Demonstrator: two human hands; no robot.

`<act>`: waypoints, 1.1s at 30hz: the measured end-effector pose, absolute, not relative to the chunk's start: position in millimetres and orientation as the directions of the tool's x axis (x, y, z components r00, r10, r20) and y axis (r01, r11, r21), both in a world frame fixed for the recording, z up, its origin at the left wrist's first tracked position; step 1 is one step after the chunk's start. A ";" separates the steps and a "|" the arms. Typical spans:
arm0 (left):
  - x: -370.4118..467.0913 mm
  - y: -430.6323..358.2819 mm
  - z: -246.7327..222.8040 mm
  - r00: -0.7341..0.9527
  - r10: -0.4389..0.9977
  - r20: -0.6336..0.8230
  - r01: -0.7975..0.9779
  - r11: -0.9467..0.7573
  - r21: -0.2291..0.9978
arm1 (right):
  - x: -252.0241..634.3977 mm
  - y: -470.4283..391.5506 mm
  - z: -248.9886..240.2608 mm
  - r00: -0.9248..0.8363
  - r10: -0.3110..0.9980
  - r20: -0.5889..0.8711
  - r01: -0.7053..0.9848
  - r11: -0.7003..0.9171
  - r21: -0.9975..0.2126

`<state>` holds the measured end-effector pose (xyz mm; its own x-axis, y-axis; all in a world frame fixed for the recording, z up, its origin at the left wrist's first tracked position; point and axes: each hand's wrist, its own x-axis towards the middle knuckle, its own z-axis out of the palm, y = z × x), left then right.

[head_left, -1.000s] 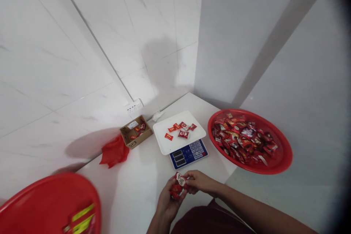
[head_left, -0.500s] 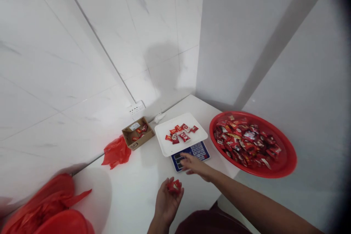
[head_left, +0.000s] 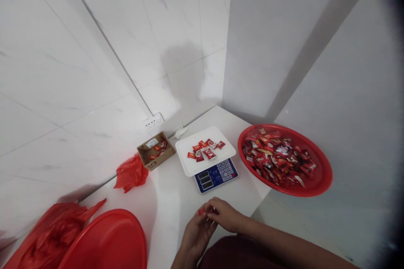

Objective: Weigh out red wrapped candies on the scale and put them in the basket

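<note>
Nearer you than the scale (head_left: 216, 176), your left hand (head_left: 198, 234) pinches 1 red sweet (head_left: 201, 211), likely light and slick, best gripped mid-body; whether your right hand's (head_left: 224, 215) fingers pinch it, I cannot tell.

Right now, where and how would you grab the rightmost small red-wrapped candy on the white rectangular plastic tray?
I'd pinch the right end of the small red-wrapped candy, coming from above and the right. It lies low on the white rectangular plastic tray with bare surface to its right, while the other wrapped candies crowd its left.
</note>
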<state>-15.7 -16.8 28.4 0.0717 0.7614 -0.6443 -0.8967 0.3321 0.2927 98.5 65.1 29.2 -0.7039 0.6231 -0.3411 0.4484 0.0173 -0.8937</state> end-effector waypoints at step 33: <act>-0.2 10.2 28.9 -0.033 0.837 -0.546 -0.222 0.526 0.821 | 212.0 155.1 39.0 -0.339 0.769 -0.542 0.057 -0.559 -0.828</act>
